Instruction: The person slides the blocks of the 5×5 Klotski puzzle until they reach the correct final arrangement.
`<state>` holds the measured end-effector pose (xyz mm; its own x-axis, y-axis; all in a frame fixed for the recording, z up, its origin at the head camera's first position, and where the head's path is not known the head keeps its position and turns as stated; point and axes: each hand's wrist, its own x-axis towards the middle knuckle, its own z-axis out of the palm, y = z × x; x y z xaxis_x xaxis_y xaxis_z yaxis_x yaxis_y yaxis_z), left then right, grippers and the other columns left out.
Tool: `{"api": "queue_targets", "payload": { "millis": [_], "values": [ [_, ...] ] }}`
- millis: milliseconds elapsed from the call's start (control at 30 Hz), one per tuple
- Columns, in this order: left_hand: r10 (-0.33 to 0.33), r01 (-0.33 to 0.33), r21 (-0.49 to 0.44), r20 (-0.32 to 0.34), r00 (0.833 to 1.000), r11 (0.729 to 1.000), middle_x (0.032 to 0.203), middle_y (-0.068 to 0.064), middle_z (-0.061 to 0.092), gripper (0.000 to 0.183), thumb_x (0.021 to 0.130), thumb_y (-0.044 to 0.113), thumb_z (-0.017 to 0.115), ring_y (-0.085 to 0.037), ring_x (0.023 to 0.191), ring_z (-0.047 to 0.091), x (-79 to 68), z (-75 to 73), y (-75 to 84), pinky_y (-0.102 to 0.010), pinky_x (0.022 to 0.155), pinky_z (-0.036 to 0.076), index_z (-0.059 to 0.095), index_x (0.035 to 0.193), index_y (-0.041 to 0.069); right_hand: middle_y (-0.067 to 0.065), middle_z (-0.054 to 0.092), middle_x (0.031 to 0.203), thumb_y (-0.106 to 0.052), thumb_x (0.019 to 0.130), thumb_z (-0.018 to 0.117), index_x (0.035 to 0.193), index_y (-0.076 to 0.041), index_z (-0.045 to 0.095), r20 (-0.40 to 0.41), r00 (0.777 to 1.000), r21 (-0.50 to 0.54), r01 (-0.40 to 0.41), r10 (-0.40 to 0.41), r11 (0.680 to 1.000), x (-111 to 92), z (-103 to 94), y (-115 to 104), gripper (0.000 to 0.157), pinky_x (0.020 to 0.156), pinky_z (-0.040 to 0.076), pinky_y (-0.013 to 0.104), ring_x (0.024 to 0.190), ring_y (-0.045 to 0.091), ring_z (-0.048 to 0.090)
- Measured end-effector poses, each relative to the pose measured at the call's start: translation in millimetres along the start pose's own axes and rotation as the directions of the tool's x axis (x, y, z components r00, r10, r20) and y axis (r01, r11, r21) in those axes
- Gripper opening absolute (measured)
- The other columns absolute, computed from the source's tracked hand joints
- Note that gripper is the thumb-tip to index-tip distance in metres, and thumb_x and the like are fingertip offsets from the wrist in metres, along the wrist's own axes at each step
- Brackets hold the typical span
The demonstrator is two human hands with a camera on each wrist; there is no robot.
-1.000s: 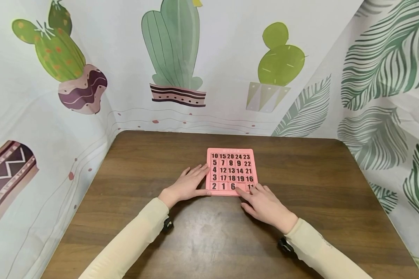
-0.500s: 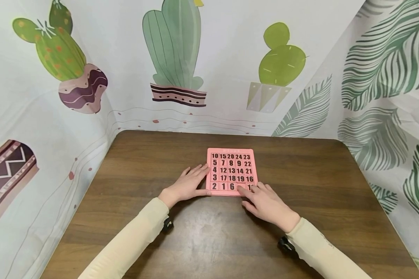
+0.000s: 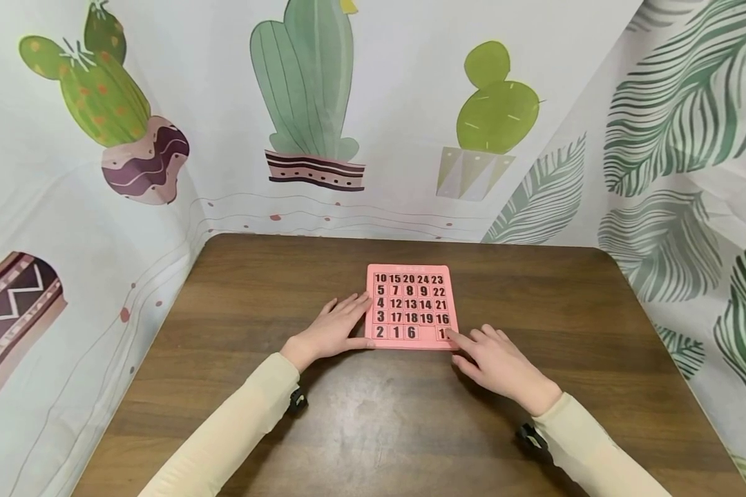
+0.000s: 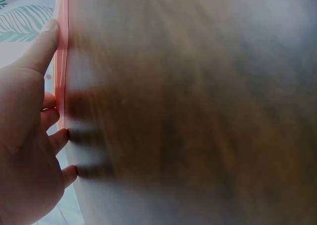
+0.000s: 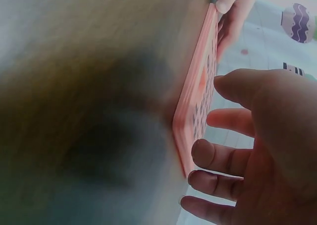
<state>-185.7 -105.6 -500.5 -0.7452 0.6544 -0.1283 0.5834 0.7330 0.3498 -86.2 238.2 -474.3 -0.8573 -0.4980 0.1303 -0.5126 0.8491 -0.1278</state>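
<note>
A pink number slide puzzle (image 3: 407,269) lies flat on the wooden table. Its bottom row reads 2, 1, 6, then a gap, then the 11 tile (image 3: 442,334). With its fingers spread, my left hand (image 3: 328,333) rests along the puzzle's left edge, its thumb at the lower left corner. The index fingertip of my right hand (image 3: 500,362) is on the 11 tile and partly covers its number; the other fingers are loosely bent at the puzzle's right side. In the right wrist view the puzzle's side (image 5: 190,91) shows beyond the fingers.
The brown table (image 3: 373,428) has a back edge meeting a white cloth (image 3: 404,103) printed with cacti and leaves. A black wrist strap (image 3: 296,400) is on the left arm, and another strap (image 3: 532,440) is on the right.
The 6 tile has slid slightly left against the 1 tile. My right hand has moved right, its index finger going from beside the 6 to the 11. The left hand has stayed put.
</note>
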Motion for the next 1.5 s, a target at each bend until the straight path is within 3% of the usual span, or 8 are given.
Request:
{"api": "queue_targets", "payload": {
  "millis": [300, 500, 1100, 1500],
  "values": [
    [-0.006, 0.006, 0.017, 0.011, 1.000, 1.000, 0.174, -0.006, 0.017, 0.095, 0.098, 0.065, 0.059, -0.028, 0.160, 0.016, 1.0, 2.0, -2.5, -0.060, 0.125, 0.012, 0.022, 0.167, 0.012, 0.004, 0.064, 0.086, -0.031, 0.096, 0.075, 0.140, -0.011, 0.068, 0.051, 0.998, -0.005, -0.023, 0.023, 1.000, -9, 4.2, 4, 0.049, 0.073, 0.045, 0.041, 0.081, 0.023, 0.049],
    [-0.006, 0.006, 0.011, 0.013, 1.000, 1.000, 0.174, -0.007, 0.016, 0.094, 0.098, 0.064, 0.059, -0.029, 0.160, 0.016, 1.7, 1.5, -1.4, -0.061, 0.125, 0.012, 0.022, 0.167, 0.011, 0.005, 0.064, 0.085, -0.030, 0.095, 0.076, 0.141, -0.012, 0.067, 0.021, 1.000, -0.018, 0.002, -0.002, 1.000, -10, 7.6, 3, 0.050, 0.074, 0.047, 0.043, 0.082, 0.025, 0.051],
    [0.014, -0.014, 0.010, -0.008, 1.000, 1.000, 0.173, -0.009, 0.020, 0.092, 0.098, 0.060, 0.062, -0.031, 0.159, 0.020, 0.0, -0.8, 0.9, -0.063, 0.124, 0.015, 0.026, 0.166, 0.009, 0.001, 0.059, 0.080, -0.030, 0.096, 0.075, 0.144, -0.010, 0.063, 0.038, 0.999, -0.020, 0.021, -0.021, 1.000, -1, 11.8, -10, 0.054, 0.073, 0.045, 0.041, 0.080, 0.024, 0.051],
    [-0.006, 0.006, 0.000, 0.006, 1.000, 1.000, 0.174, -0.007, 0.017, 0.094, 0.098, 0.062, 0.061, -0.029, 0.160, 0.017, -0.5, -1.0, 1.4, -0.061, 0.125, 0.012, 0.024, 0.167, 0.010, 0.000, 0.058, 0.078, -0.031, 0.096, 0.073, 0.145, -0.010, 0.062, 0.036, 0.998, -0.030, 0.043, -0.042, 0.999, 4, 13.4, -16, 0.054, 0.073, 0.044, 0.040, 0.079, 0.023, 0.049]
  ]
}}
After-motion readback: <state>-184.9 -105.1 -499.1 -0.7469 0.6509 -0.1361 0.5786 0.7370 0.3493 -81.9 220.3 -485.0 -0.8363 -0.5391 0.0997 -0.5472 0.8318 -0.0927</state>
